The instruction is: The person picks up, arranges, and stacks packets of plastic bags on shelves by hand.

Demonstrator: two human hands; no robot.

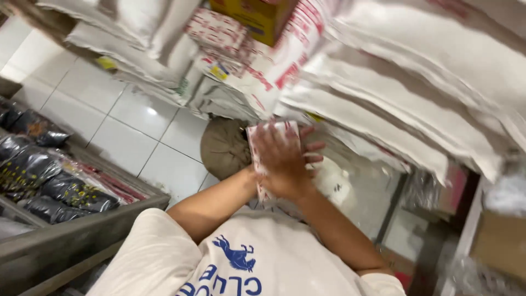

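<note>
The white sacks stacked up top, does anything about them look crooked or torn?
The white sacks lie unevenly, edges overhanging at slants, but motion blur hides any tears. Both hands press a small red-and-white packet.

Bright, even indoor light from overhead, with a small white glare spot on the glossy floor tiles (149, 111) and sheen on the dark plastic packets (60, 189) at left. Heavy motion blur across the stacked white sacks (416, 82) at top and right (print on them smeared to streaks), and the right edge is washed out and soft; the hands (282, 159) at centre are a little blurred too, fingers indistinct. Shadows are weak and diffuse, darkest under the sacks and in the lower right corner; the shirt (246, 263) in the foreground is the sharpest part.
</note>
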